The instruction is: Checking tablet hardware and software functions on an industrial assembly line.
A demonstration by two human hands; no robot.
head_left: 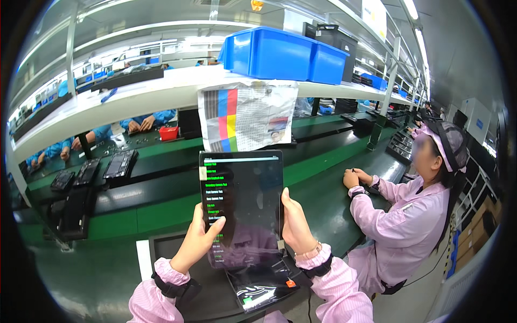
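Upright before me is a black tablet (247, 204), its lit dark screen showing a column of green and white text lines down the left side. My left hand (202, 237) grips its left edge, the thumb lying over the screen's text. Along the right edge my right hand (295, 223) holds it too, thumb up beside the frame. Below the tablet, a black tray (210, 293) carries another dark glossy panel (261, 288) with an orange and a green sticker on it.
A printed sheet with colour bars (250, 116) hangs from the white shelf (177, 86), which bears blue bins (269, 54). Opened tablets (119, 164) lie on the line at left. A co-worker in pink (409, 215) sits at right; blue-sleeved hands (142, 125) work across the line.
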